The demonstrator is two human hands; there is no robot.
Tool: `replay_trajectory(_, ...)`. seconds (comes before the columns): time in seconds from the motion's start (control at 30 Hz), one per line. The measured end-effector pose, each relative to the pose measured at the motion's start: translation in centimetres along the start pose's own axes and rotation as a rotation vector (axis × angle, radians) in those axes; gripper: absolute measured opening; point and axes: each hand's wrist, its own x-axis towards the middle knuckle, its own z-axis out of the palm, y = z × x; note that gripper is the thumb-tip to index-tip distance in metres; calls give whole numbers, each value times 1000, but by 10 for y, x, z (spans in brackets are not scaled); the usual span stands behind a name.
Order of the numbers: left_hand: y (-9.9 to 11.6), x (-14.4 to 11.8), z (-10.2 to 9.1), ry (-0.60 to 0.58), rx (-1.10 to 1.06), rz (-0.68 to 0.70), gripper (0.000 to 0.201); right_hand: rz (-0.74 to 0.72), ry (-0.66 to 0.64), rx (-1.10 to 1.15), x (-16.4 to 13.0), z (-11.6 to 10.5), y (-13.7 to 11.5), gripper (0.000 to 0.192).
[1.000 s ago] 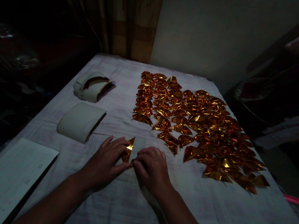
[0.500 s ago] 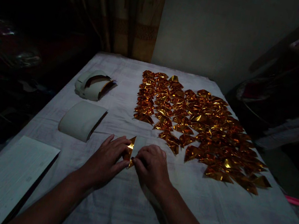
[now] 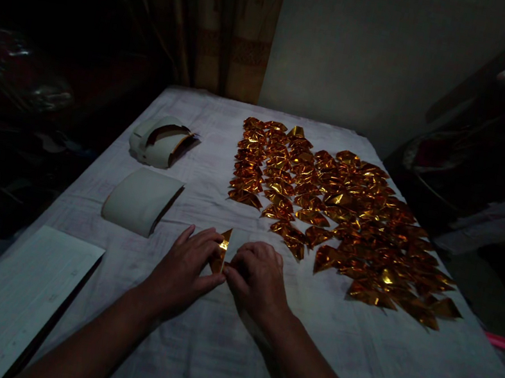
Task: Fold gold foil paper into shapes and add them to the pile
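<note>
Under my fingers right now is a small sheet of gold foil paper [image 3: 223,250], shiny metallic orange-gold on one face and plain pale on the other, a pointed gold corner standing up between my two hands. It lies flat on the table [image 3: 214,352], near the front middle. My left hand [image 3: 184,268] presses down on its left side, fingers spread and flattened, thumb tip meeting the sheet's lower edge. My right hand [image 3: 259,278] covers the right side, fingers curled close and pinning the pale half down. Both hands bear on the foil rather than lifting it.

The table is covered in a pale, slightly wrinkled cloth. Just beyond my right hand spreads a big field of folded gold pieces [image 3: 341,211], crinkled triangular shapes laid in rough rows, glinting. To the left sits a curved stack of pale sheets [image 3: 140,200], bowed upward, and behind it a second curled stack [image 3: 161,140] showing a gold edge. At the near left corner lies a flat pale board [image 3: 12,303] with faint print, too dim and small to read. A curtain [image 3: 233,23] hangs behind.
</note>
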Motion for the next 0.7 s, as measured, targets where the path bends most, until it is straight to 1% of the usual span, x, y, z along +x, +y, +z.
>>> replay_trajectory(0.2, 2, 0, 0, 10, 0, -3, 28, 8, -8, -31, 2, -1, 0, 14)
replay_trajectory(0.33, 5, 1, -2, 2, -5, -1, 24, 0, -18, -3, 3, -1, 5, 12)
replay_trajectory(0.53, 6, 1, -4, -26, -7, -15, 23, -21, -27, 18, 5, -2, 13, 13)
replay_trajectory(0.7, 6, 1, -4, -34, 2, -19, 25, -39, -12, -54, 4, -3, 12, 11)
